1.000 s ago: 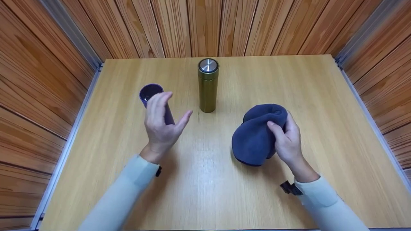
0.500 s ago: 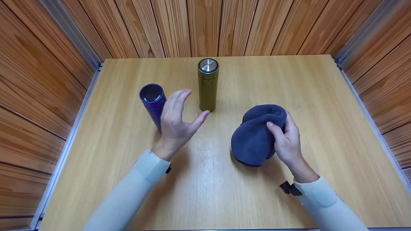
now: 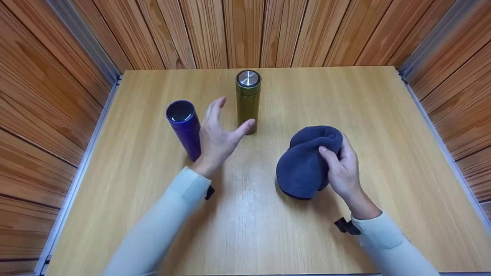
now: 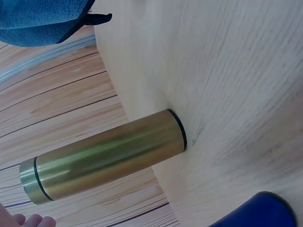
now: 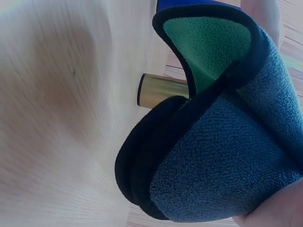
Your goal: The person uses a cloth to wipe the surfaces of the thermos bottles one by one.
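Observation:
My right hand (image 3: 345, 170) pinches a folded dark blue cloth (image 3: 301, 170), thumb on its near face, and holds it up over the table. In the right wrist view the cloth (image 5: 222, 161) has black edging and a green inner side. My left hand (image 3: 218, 140) holds nothing; its thumb and fingers are spread apart. It reaches toward a gold thermos flask (image 3: 247, 101) with a steel-topped lid, standing upright; the thumb overlaps the flask's lower part in the head view. Just left of that hand stands a purple cylindrical flask (image 3: 186, 132), its dark round top facing up.
The light wood table (image 3: 249, 237) is bounded by wood-plank walls (image 3: 245, 34) at the back and both sides. Grey metal rails (image 3: 76, 180) run along its side edges. A small black device (image 3: 347, 226) sits at my right wrist.
My left hand has moved right and forward, away from in front of the purple flask and closer to the gold one. The right hand and cloth have stayed nearly still.

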A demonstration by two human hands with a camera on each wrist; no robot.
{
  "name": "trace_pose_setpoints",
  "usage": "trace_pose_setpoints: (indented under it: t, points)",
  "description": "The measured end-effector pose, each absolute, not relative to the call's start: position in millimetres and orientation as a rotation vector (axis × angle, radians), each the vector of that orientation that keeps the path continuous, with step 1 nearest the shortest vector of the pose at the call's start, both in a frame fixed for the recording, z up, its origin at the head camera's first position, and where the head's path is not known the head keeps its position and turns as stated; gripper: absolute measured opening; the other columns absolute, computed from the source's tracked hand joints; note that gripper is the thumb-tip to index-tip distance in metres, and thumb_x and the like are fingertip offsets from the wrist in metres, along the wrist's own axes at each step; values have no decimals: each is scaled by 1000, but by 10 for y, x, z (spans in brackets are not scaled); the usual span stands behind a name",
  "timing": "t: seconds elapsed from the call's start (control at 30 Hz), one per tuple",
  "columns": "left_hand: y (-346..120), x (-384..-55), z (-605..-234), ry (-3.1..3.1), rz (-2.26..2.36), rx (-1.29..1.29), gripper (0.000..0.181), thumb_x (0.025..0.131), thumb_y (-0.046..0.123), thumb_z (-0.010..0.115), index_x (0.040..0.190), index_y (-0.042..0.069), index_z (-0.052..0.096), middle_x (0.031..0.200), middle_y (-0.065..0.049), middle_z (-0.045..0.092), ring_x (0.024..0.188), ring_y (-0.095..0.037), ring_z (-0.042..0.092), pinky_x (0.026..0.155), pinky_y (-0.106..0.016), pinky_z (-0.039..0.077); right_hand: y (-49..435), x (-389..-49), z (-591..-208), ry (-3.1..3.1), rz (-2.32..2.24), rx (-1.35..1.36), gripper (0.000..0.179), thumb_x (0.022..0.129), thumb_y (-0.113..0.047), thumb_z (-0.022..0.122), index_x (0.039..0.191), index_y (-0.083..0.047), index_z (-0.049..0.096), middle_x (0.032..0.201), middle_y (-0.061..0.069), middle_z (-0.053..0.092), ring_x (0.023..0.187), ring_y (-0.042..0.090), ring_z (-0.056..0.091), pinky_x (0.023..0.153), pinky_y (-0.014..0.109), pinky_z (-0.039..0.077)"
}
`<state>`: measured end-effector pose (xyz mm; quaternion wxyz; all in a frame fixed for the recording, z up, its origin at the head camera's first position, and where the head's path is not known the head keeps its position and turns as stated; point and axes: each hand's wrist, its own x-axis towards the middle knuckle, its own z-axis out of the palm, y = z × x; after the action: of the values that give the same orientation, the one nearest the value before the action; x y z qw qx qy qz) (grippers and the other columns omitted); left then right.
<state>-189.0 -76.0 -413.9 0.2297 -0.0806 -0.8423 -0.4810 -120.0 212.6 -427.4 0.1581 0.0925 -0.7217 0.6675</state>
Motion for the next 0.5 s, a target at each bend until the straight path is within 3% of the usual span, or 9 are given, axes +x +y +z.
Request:
trace_pose_setpoints:
  t: [0.5]
  points:
    - [-630,-2112,-4063,-2474,-1341,-66,95,83,56,81,154,9,40,158,-7,43,146,-20,41,119,-34,33,2142,-1202,-4288,-2055,1898,281,31,100,3,53,130,11,56,120,16,64,109,25,61,99,27,47]
